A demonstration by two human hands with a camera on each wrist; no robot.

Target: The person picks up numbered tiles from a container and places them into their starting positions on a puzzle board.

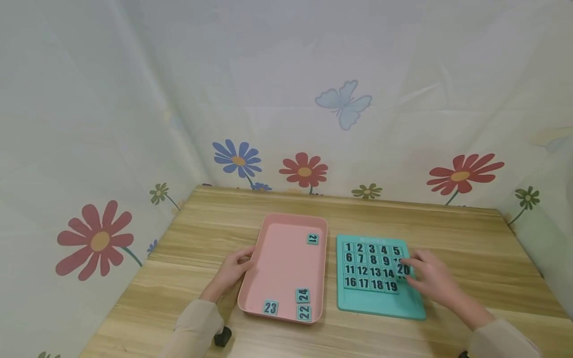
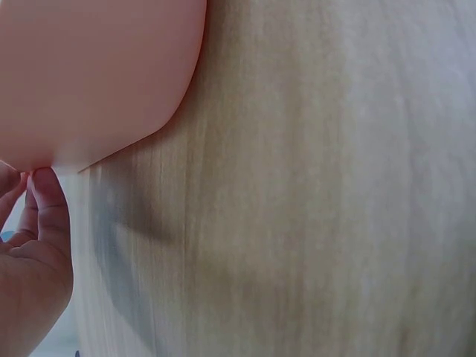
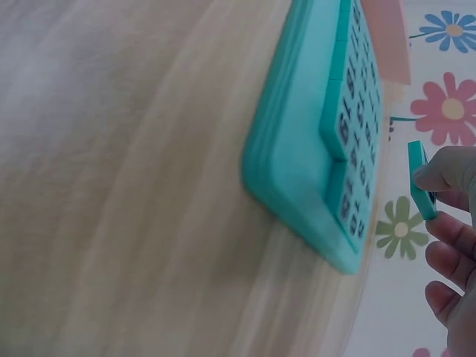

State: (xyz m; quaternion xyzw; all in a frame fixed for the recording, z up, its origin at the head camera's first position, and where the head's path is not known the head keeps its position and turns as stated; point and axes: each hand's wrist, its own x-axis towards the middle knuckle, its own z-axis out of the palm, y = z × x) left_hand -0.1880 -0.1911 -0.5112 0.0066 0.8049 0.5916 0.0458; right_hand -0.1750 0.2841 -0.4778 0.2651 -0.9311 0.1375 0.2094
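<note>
My right hand pinches the number 20 tile above the right side of a turquoise number board. In the right wrist view the tile is held edge-on between thumb and fingertips, raised off the board. Rows of tiles 1 to 19 sit in the board, with 10 and 15 partly covered by the held tile. My left hand grips the left rim of a pink tray. In the left wrist view its fingertips are at the tray's edge.
Inside the tray lie tile 21 near the top right, tile 23 at the bottom, and tiles 24 and 22 turned sideways. A flower-printed curtain hangs behind the wooden table.
</note>
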